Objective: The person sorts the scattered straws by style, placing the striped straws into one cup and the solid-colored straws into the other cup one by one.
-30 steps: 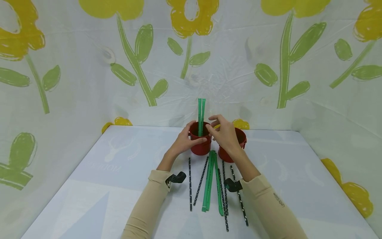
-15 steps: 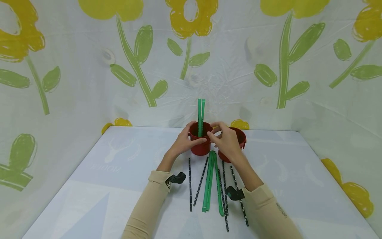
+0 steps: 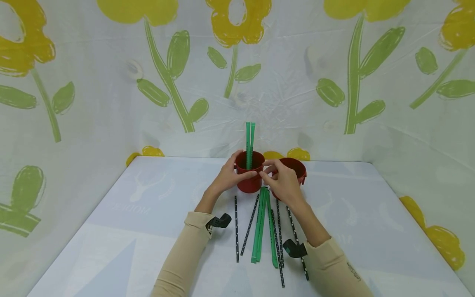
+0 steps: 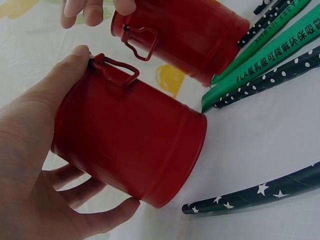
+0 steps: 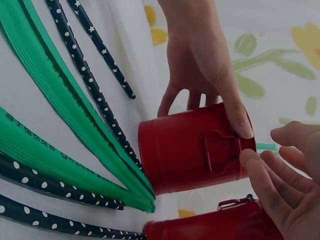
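My left hand [image 3: 231, 175] grips a small red metal bucket [image 3: 249, 184], fingers and thumb spread round its side. Two green wrapped straws [image 3: 248, 142] stand upright in that bucket. My right hand [image 3: 285, 181] is at the bucket's right rim with loosely bent fingers and nothing held; in the right wrist view its fingertips are close to the bucket's wire handle [image 5: 215, 159]. A second red bucket [image 4: 185, 37] stands just right of the first, partly hidden behind my right hand in the head view.
In front of the buckets lie green wrapped straws [image 3: 259, 231] and several black straws with white dots or stars, one black straw [image 3: 236, 235] farthest left. All rest on a pale table [image 3: 167, 189]. A flower-printed sheet [image 3: 282, 90] hangs behind the table and along both sides.
My right hand has moved down and slightly right, from over the first bucket's opening to beside its rim. My left hand, the buckets and the straws have stayed put.
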Demonstrator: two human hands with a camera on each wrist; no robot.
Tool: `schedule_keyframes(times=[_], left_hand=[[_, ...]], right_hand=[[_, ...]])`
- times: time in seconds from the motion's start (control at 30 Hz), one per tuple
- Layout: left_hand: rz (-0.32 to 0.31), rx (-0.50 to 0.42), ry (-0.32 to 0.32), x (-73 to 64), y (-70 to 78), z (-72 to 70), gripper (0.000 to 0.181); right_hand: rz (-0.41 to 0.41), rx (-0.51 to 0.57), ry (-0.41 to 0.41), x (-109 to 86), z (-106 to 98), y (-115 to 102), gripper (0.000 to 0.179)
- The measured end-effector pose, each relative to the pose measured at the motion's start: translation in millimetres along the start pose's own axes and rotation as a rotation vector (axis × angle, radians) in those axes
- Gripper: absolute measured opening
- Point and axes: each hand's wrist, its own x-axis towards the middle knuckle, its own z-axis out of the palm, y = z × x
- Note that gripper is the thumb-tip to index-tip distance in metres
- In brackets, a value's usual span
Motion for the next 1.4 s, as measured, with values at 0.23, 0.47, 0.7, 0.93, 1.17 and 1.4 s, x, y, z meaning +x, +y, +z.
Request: schedule_keyframes(times=[0.23,0.47,0.7,0.93,1.17,1.4], left_hand=[[0.001,-0.005,0.002,0.6,1.1,0.1,0.087],[0.004,-0.013,-0.001,0.0,0.5,0.8,0.087],[0.001,-0.007,0.004,0.0,-0.3,1.3,0.087],[-0.009,0.005,0.007,0.0,-0.7,1.3,0.09],[0.004,-0.009,0.006,0.2,-1.3,0.5,0.089],[-0.001,-0.004,0.007,0.4,-1.7,0.1,0.09]], right_hand=[[-0.037,-0.017,0.027,-5.3,-1,2,0.029],[-0.03,-0.046,0.014,-10.6,-1,7,0.03],[-0.013,-0.063,-0.016,-13.9,-1,6,0.035],[0.003,-0.14,-0.043,-17.1,0,4,0.039],[0.009,-0.185,-0.099,-18.3,0,3,0.041],[0.072,-0.2,-0.193,-19.2,1,3,0.043]])
